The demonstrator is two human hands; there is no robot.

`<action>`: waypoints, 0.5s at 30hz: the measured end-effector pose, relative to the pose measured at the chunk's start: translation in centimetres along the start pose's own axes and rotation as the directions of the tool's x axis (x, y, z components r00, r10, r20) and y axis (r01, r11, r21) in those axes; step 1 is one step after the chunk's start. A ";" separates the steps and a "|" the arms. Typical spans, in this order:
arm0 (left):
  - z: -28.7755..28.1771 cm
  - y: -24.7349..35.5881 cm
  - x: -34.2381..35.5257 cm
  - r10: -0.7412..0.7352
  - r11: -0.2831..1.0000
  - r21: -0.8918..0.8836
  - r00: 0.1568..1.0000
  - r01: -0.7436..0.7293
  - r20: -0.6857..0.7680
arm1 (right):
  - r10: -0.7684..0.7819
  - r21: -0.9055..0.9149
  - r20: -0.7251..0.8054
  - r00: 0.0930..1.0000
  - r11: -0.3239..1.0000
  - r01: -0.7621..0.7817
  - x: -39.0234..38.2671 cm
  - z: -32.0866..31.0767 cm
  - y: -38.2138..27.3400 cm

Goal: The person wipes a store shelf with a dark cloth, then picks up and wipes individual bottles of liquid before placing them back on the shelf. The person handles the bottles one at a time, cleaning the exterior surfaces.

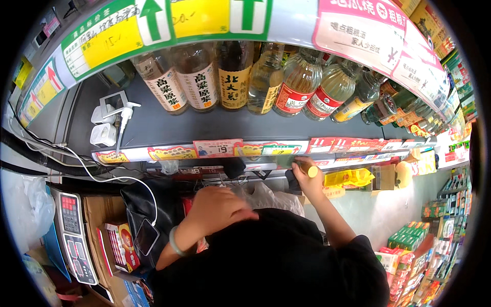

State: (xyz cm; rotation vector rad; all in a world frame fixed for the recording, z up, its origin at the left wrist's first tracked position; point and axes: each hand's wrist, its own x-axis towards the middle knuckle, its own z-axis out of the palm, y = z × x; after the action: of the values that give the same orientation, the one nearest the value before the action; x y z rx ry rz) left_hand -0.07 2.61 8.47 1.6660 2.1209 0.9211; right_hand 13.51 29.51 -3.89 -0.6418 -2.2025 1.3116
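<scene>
- The right hand was out on the far side of the person's body, right of the middle, below the front edge of the shelf.
- Its fingers were closed around a gold-capped bottle; the cap showed clearly, while most of the body was hidden or too blurred to follow.
- A dark thing lay just left of those fingers; whether it was held as well could not be told.
- The left hand was nearer the body and to the left, its fingers pointing right. It was blurred, and nothing could be made out in it; whether its fingers were pressed together or apart could not be told.
- The two hands were well apart, and only the right one was seen on the bottle.
- Farther off, upright glass bottles stood in a row on the shelf, with price labels along its front edge.
- Between the hands lay a clear plastic bag; right of the right hand was a yellow packet.
- On the near left were a phone on a white cable and a scale.
- The step in hand seemed to be holding and moving the bottle with the right hand.
- The next move probably called for a firm grip and clearance from the shelf edge, with the left hand free to steady the bottle if needed.
</scene>
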 end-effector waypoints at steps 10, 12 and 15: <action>-8.6 -2.8 -3.3 -0.495 0.835 -0.531 0.617 0.143 -0.612 | 0.058 -0.371 0.098 0.994 0.928 -0.018 5.4 0.2 4.3; -12.0 -5.0 -2.6 -0.529 0.837 -0.518 0.501 0.175 -0.685 | -0.014 -0.577 0.174 0.985 0.809 0.113 6.5 -0.1 7.8; -16.4 -11.0 -1.6 -0.376 0.919 -0.287 0.377 0.271 -0.847 | 0.001 -0.514 0.240 0.971 0.848 0.126 8.3 0.1 8.5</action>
State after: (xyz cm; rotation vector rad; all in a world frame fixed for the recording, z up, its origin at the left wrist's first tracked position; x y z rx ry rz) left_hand -17.55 -5.24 13.60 0.5698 2.7739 2.0400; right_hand 8.33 38.21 -10.06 -0.6223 -2.7861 0.7642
